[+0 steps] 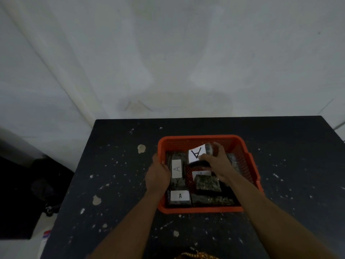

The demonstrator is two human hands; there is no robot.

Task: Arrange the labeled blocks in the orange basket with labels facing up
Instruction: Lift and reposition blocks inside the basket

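Note:
An orange basket (201,139) stands on the black table and holds several dark stone-like blocks. My right hand (217,162) grips a block with a white "A" label (196,153), held tilted above the basket's far middle. My left hand (157,173) rests on the basket's left wall, fingers curled over the rim. Along the left side lies a long block with its "A" label up (176,168). A small block at the front left also shows its "A" label (179,195). A block in the middle (207,182) shows no label and partly covers another labelled one (201,173).
The black table (115,165) is speckled with pale paint spots and chips. Its far edge meets a white wall. Its left edge drops to a dark object on the floor (28,193). An orange patterned thing (196,256) shows at the bottom edge.

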